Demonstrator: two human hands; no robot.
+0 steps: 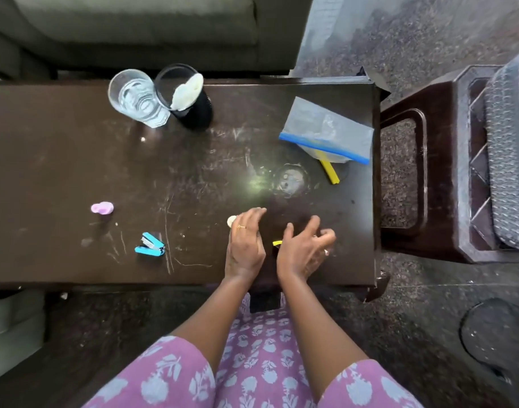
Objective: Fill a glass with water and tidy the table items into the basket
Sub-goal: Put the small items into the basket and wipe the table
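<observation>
Hands hover side by side over the table (pixel 75 172), fingers spread, gripping nothing: my left hand (pixel 245 245) beside a pale disc (pixel 231 221), my right hand (pixel 303 248) over a yellow piece (pixel 277 243). Glass (pixel 134 97) of water stands far beyond my left; stapler (pixel 150 245) lies left.

Home living room: sofa (pixel 128 28), coffee table (pixel 75 172).
</observation>
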